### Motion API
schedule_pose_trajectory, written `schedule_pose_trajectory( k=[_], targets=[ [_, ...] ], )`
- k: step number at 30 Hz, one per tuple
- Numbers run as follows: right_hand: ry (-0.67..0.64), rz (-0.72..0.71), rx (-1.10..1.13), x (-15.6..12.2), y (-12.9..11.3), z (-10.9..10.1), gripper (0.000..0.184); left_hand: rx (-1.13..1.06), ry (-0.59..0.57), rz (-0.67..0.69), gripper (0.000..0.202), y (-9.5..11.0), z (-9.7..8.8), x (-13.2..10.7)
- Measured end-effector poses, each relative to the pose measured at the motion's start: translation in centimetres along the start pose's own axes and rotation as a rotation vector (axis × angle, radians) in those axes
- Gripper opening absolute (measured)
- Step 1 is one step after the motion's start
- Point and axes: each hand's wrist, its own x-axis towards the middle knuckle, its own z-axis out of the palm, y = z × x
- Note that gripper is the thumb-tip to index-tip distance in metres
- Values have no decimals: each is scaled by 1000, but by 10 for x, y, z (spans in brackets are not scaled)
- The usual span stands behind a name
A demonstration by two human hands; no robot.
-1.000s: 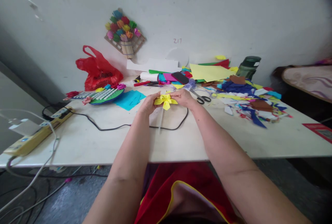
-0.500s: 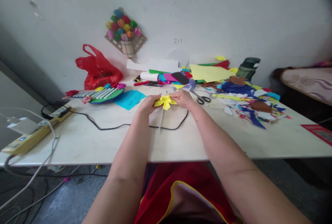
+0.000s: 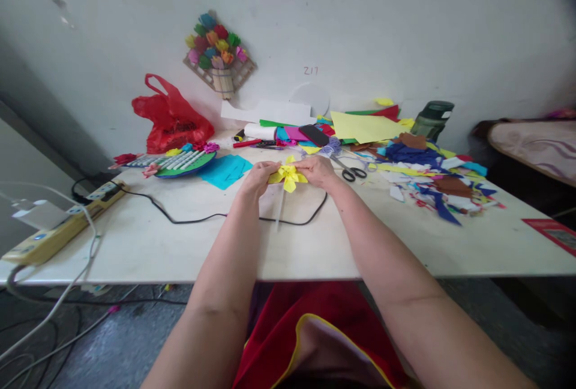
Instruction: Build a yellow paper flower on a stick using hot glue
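A yellow paper flower [image 3: 289, 176] with spread petals is held up over the middle of the table. My left hand [image 3: 261, 177] pinches its left side, and my right hand [image 3: 317, 171] pinches a petal on the right. Below the flower a thin whitish stick [image 3: 281, 209] slants down toward the tabletop; whether it is joined to the flower I cannot tell. Just right of my right hand lie black-handled scissors [image 3: 348, 170]. Sheets of blue paper [image 3: 225, 171] rest left of my left hand.
A black cable [image 3: 198, 221] runs across the table from a power strip [image 3: 67, 224]. Colourful paper scraps [image 3: 432, 176] heap at the right, before a dark green bottle [image 3: 434, 119]. At the back left stand a red plastic bag [image 3: 173, 116] and a green round craft piece [image 3: 186, 164].
The flower's petals look more spread and its face shows more openly toward me. Both hands keep nearly the same place on it.
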Motion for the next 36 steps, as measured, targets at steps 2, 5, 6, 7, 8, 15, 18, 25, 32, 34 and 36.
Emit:
schedule_pose_trajectory(
  k=[2,5,6,7,8,15,18,25,32,34,36],
  targets=[
    [8,-13,5,0,0,-1,31,12,-15,46,34,-2,-1,2],
    [18,-31,1,0,-1,-2,31,22,-26,95,36,-4,-3,4],
    [20,-34,-4,0,-1,-2,31,22,-27,101,37,-5,-3,5],
    [21,-37,-11,-1,-1,-2,32,21,-29,103,37,-5,-3,5],
    [20,-40,-18,-1,-1,-2,32,18,-30,101,37,-5,-3,5],
    [8,-49,-24,0,5,3,32,33,6,104,37,-8,-2,6],
    [49,-87,-46,-1,7,5,33,52,20,126,36,-11,-5,9],
    [370,35,-149,-9,6,3,39,14,183,176,36,-14,-16,16],
    [176,88,-165,-8,8,21,31,13,300,207,37,-13,-16,19],
    [80,94,-204,-7,8,25,38,39,325,215,36,-15,-17,21],
    [-5,119,-234,-6,7,29,45,68,338,223,37,-17,-19,23]
  ],
)
